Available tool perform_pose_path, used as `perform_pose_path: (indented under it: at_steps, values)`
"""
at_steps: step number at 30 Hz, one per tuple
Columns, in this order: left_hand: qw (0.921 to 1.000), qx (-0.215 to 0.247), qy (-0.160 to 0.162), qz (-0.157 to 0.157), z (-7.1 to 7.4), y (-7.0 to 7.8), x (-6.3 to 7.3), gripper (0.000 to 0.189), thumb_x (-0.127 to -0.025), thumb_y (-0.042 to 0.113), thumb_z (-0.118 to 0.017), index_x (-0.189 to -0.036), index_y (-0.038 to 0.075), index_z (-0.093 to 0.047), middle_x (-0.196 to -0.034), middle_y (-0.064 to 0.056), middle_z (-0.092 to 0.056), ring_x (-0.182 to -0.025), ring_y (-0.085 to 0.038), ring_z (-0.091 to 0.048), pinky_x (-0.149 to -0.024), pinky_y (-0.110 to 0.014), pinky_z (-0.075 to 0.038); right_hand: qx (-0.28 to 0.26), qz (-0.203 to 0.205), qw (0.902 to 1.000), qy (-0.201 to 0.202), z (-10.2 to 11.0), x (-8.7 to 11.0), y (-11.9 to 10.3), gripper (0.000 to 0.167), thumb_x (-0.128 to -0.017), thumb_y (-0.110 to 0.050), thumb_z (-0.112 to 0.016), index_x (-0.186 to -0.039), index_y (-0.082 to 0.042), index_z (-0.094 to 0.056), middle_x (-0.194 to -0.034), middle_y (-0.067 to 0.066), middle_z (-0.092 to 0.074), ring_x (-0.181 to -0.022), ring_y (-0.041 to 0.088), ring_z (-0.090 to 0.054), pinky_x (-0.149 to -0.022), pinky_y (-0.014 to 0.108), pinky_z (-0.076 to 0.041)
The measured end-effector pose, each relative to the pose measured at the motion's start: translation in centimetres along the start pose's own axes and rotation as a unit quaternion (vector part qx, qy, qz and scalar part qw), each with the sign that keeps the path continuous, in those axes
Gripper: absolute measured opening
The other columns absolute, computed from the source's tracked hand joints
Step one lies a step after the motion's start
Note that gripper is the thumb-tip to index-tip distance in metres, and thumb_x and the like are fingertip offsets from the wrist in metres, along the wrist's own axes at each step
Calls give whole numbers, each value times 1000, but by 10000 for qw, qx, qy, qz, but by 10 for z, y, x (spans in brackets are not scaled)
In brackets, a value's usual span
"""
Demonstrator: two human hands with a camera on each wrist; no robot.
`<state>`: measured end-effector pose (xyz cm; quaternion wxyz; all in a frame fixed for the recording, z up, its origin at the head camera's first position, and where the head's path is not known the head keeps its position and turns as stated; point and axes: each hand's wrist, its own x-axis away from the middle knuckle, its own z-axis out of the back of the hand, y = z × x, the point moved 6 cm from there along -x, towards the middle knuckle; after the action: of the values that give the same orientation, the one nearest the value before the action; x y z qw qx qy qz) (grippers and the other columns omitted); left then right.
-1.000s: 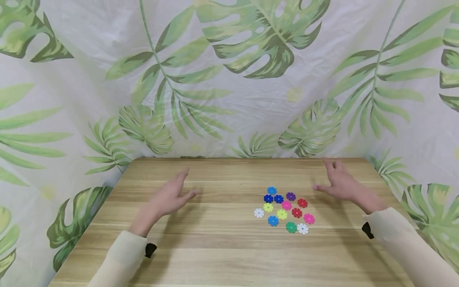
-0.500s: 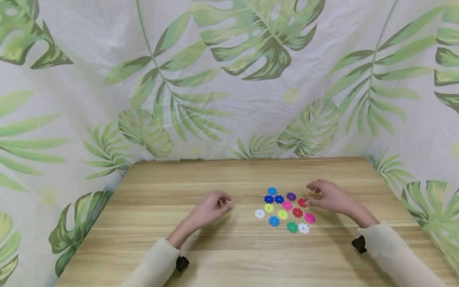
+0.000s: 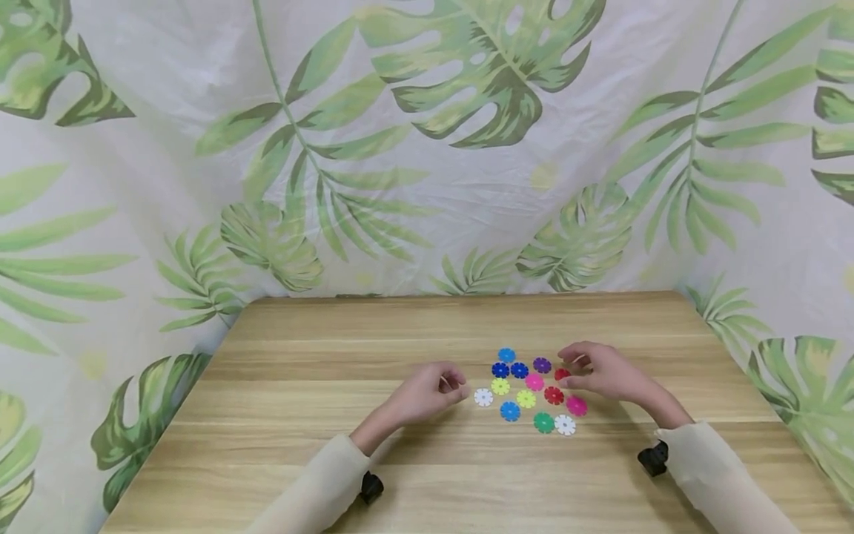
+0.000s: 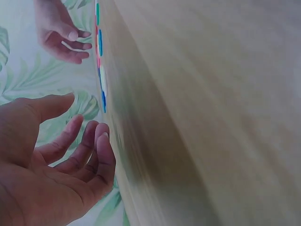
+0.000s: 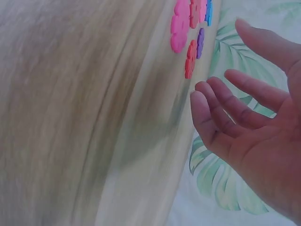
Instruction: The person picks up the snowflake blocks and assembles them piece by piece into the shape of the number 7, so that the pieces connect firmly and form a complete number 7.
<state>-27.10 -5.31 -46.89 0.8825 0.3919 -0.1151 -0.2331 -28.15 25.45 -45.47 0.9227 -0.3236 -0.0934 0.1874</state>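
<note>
Left hand [image 3: 427,393] hovering, fingers loosely bent, holding nothing, just beside white notched disc [image 3: 483,397] | right hand [image 3: 607,372] likewise, thumb partly covering red notched disc [image 3: 561,374] | other discs [image 3: 525,399] flat on counter [image 3: 373,319]

Compared with a second ago, the left hand [image 3: 427,393] has been brought inward across the table [image 3: 320,356], and the gap to the left white disc [image 3: 483,397] is nearly closed. The right hand [image 3: 610,372] has been shifted leftward and lowered in the head view; the upper red disc [image 3: 560,374], fully seen at first, is now partly covered by its thumb. On both, the fingers, outstretched earlier, are now bent. The left sleeve [image 3: 323,482] and the right sleeve [image 3: 714,467] have been drawn toward the middle as well.
</note>
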Motion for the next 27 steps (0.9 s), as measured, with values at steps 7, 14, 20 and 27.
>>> perform_pose_path:
  at_steps: [7, 14, 20, 27]
  values:
    - [9988, -397, -280, -94, -11, 7, -7, 25, -95, 18, -76, -115, 3, -74, -103, -6, -76, -92, -13, -68, -82, -25, -59, 169, -29, 9998, -91, -7, -6, 2, 41, -90, -15, -82, -126, 1, -69, -116, 13, -74, -104, 26, -68, -91, 46, -62]
    - [9947, -925, -429, -144, -20, 13, -22, 31, -89, 18, -81, -116, 4, -75, -111, -8, -77, -102, -19, -71, -92, -30, -60, 204, -57, 9997, -101, -8, -2, 2, 36, -88, -15, -85, -119, 0, -72, -106, 8, -73, -95, 18, -63, -82, 31, -58]
    - [9910, -1141, -672, -207, -21, 17, -33, 34, -87, 21, -84, -115, 4, -75, -108, -7, -77, -100, -16, -70, -90, -28, -59, 252, -161, 9995, -55, -8, -2, 4, 29, -88, -13, -84, -113, -3, -74, -102, 6, -71, -91, 17, -60, -78, 28, -55]
    - [9861, -1427, -838, -121, -26, 20, -38, 29, -87, 29, -86, -108, 12, -74, -97, 2, -73, -85, -7, -61, -78, -24, -54, 242, -66, 9996, -95, -13, -8, 9, 22, -89, -9, -80, -110, -3, -74, -99, 6, -69, -88, 16, -59, -75, 27, -53]
